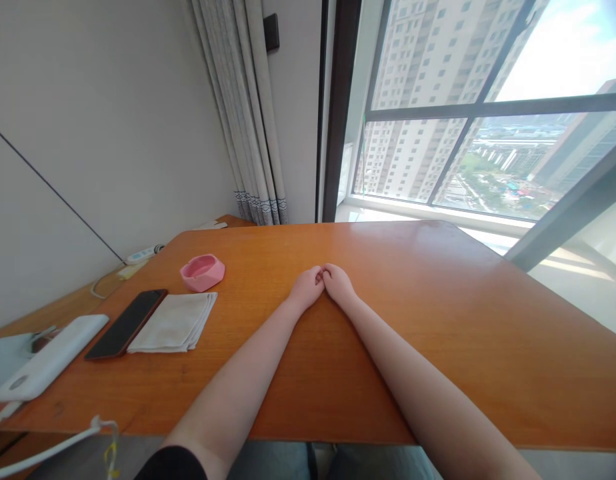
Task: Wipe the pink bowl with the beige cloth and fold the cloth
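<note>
My left hand point(307, 288) and my right hand point(339, 284) rest on the brown wooden table point(418, 300), knuckles touching at its middle. Both are closed with the fingers curled in, and nothing shows in either one. To the left of my left hand lies a folded pale cloth point(174, 323). A pink faceted bowl point(203, 273), perhaps an ashtray, stands just beyond the cloth. Against the cloth's left edge is a dark flat phone-like slab point(128, 325) with a reddish rim.
A white oblong device point(53, 360) with a cable plugged in sits at the table's left edge. Behind it, a white power strip point(143, 254) lies by the wall. A loose white cable point(53, 448) hangs at the near left. Curtain point(243, 113) and large window stand beyond the table.
</note>
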`<state>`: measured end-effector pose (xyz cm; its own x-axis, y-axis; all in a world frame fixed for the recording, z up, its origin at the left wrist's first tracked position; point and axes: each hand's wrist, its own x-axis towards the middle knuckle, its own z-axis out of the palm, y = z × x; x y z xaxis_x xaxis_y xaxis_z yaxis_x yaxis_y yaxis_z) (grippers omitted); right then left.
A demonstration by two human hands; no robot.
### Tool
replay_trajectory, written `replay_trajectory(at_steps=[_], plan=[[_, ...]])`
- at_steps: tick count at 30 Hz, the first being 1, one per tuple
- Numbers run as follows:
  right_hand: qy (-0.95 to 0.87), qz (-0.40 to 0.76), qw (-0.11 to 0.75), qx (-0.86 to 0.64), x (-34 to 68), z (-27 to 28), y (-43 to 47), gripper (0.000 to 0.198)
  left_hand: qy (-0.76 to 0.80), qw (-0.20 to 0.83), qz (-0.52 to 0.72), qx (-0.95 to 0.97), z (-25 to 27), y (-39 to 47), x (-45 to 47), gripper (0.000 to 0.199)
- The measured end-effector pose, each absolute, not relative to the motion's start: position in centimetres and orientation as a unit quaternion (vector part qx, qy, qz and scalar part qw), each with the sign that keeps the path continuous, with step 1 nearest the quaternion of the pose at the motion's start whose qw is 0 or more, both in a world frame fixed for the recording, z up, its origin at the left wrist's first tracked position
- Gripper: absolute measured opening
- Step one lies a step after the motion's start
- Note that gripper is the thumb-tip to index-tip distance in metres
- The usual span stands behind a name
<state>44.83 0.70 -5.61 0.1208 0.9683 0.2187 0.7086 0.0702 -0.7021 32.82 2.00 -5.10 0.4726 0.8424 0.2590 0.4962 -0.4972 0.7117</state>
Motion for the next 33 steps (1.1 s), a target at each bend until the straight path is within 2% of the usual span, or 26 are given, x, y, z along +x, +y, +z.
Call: replay_trajectory(at_steps=[8, 14, 16, 19, 22, 25, 29, 33], plan=[[-0.646, 0.172, 0.354, -0.654, 44.6, -5.7, 0.6, 0.023, 0.410, 0.299, 0.314, 0.802, -5.3, 2.1, 32.7, 0.009], [-0.646, 0.174, 0.376, -0.641, 44.8, -5.9, 0.8, 0.024, 0.415, 0.256, 0.287, 0.824, -5.1, 1.9, 32.7, 0.012], [-0.642, 0.177, 0.384, -0.639, 45.0, -6.0, 0.9, 0.025, 0.393, 0.192, 0.265, 0.859, -4.4, 1.8, 32.5, 0.016], [-0.644, 0.183, 0.387, -0.634, 45.1, -6.2, 0.9, 0.026, 0.380, 0.029, 0.287, 0.879, -2.2, 1.9, 31.1, 0.023], [-0.649, 0.196, 0.385, -0.626, 45.2, -6.3, 0.8, 0.026, 0.447, -0.123, 0.371, 0.804, 0.0, 2.4, 27.3, 0.032], [-0.644, 0.203, 0.386, -0.629, 45.1, -6.3, 0.8, 0.025, 0.543, -0.185, 0.408, 0.710, 0.7, 3.3, 21.3, 0.032], [-0.645, 0.198, 0.380, -0.632, 45.0, -6.3, 0.8, 0.025, 0.662, -0.173, 0.417, 0.599, -1.0, 4.2, 13.8, 0.028], [-0.648, 0.194, 0.381, -0.631, 45.0, -6.3, 0.7, 0.025, 0.750, -0.077, 0.335, 0.565, -2.7, 4.6, 11.3, 0.036]])
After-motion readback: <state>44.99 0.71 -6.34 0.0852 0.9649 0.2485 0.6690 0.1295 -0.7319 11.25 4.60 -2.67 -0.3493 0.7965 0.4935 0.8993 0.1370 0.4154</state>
